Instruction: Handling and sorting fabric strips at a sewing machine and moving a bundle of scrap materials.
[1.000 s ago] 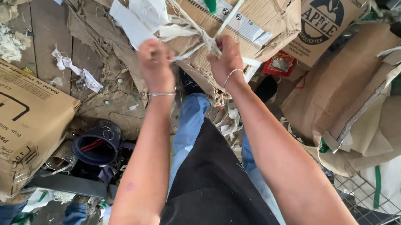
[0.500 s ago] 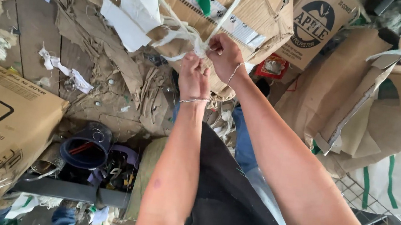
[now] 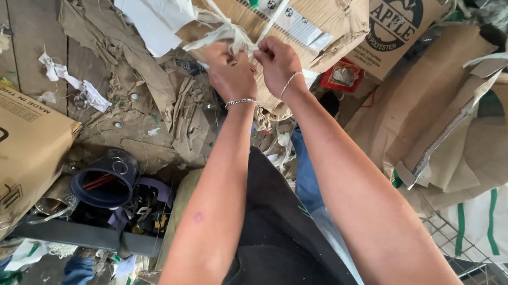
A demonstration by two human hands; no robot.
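Left: cardboard box (image 3: pixel 1 154), dark cup (image 3: pixel 105 180) among clutter. Centre: left hand (image 3: pixel 231 74) and right hand (image 3: pixel 278 63) meet at the pale strip (image 3: pixel 278 10) crossing the bundle of flattened cardboard (image 3: pixel 324 18). Both sets of fingers pinch the strip's ends where they cross, knuckles almost touching. Strip runs up and away from the fingers; hands equally near. Right: white sack (image 3: pixel 491 218).

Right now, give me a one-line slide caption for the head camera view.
Left hand and right hand pinch a white strip against a bundle of flattened cardboard.
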